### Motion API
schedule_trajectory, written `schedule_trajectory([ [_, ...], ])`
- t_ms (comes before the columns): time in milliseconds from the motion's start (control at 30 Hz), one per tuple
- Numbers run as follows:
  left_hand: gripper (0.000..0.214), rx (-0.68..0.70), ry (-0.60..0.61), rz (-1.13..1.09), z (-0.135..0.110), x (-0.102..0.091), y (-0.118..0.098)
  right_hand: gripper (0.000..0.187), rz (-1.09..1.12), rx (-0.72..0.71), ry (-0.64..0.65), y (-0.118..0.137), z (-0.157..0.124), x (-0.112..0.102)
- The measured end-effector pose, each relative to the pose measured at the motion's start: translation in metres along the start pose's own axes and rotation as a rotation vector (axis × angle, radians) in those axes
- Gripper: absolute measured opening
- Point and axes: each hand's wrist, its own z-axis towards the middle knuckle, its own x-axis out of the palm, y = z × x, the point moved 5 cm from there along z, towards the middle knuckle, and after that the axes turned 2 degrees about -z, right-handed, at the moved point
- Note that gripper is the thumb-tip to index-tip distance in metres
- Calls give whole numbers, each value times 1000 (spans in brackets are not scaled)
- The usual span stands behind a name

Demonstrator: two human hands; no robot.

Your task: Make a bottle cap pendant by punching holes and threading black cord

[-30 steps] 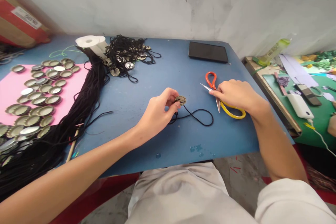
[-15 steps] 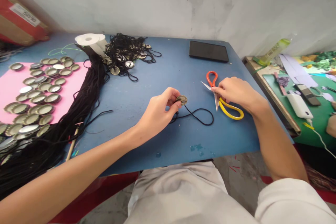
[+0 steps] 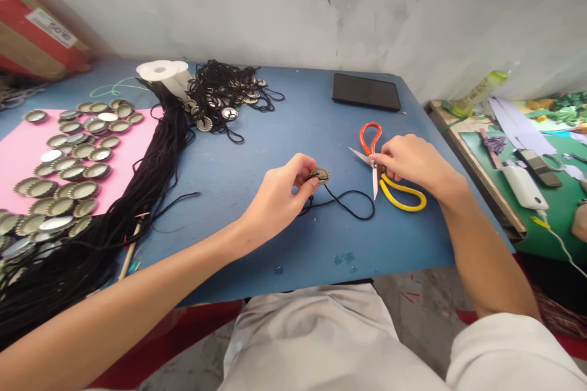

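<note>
Between the thumb and fingers of my left hand (image 3: 287, 186) is a bottle cap (image 3: 322, 175), its hollow side facing up. A black cord (image 3: 355, 193) runs from the cap and loops on the table to its right. My right hand (image 3: 406, 159) grips a pair of scissors (image 3: 403, 198) near the pivot, with fingertips closed there. The scissors' blades are spread apart, one handle orange and the other yellow. Part of the pivot is hidden by my fingers.
On the blue table (image 3: 284, 128), several bottle caps (image 3: 85, 189) lie on pink paper (image 3: 18, 140). A bundle of black cords (image 3: 156, 159), corded caps (image 3: 224, 91), white spools (image 3: 160, 70) and a black phone (image 3: 365, 92) are around. Another person's hand (image 3: 580, 220) shows at right.
The scissors' blades are spread slightly wider and the lower blade has swung a little left. My left hand and the bottle cap have hardly moved; the view has shifted slightly.
</note>
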Motion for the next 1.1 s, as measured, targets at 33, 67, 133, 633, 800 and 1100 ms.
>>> schedule_trajectory([
  [33, 5, 1, -1, 1, 0, 0, 0, 34, -22, -7, -75, 1, -1, -5],
  [67, 5, 4, -2, 2, 0, 0, 0, 27, -32, -21, -163, 1, -2, -11],
  [133, 6, 11, -4, 10, 0, 0, 0, 22, -20, -60, -326, 1, -4, -21],
  [633, 5, 20, -7, 17, 0, 0, -1, 31, 93, -83, -525, 2, 13, -8],
  [800, 5, 25, -7, 22, -2, 0, 0, 66, 173, -254, -446, -6, 41, 24],
  [1100, 6, 29, -7, 39, 0, 1, 0, 68, 225, -242, -389, -14, 62, 34],
])
